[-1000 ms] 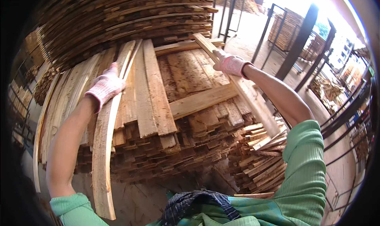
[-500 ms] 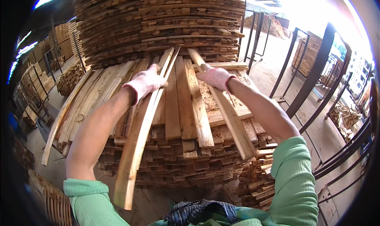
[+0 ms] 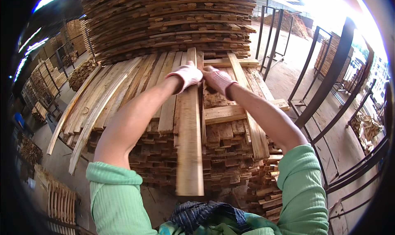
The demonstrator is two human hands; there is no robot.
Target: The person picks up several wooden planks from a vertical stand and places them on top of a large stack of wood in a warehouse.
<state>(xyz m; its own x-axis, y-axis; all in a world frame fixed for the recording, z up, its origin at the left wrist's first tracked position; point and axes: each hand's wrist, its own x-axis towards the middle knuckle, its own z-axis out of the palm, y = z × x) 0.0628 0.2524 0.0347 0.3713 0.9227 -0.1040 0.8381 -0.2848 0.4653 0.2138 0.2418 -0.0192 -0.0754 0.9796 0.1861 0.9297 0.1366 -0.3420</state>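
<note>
1 plank (image 3: 190, 136), blurred, mid-frame over low stack (image 3: 162, 159), near end jutting past stack's front edge toward bottom center | left hand (image 3: 188, 76): gripping plank's upper part | right hand (image 3: 220, 81): just beside left, partly curled, can't tell if holding | crosspiece (image 3: 224, 114) right of center, on low stack | tall stack (image 3: 168, 25) top center | black rack (image 3: 326, 70) upper right

A tall wood stack (image 3: 168, 21) rises at the far middle. Black metal frames (image 3: 327, 70) stand on the right on the pale floor (image 3: 284, 80), with scrap wood (image 3: 364, 130) beside them and a brown heap (image 3: 298, 27) far right. On the left sit a rounded bundle (image 3: 81, 75) and, nearer, a slatted stack (image 3: 61, 200).
</note>
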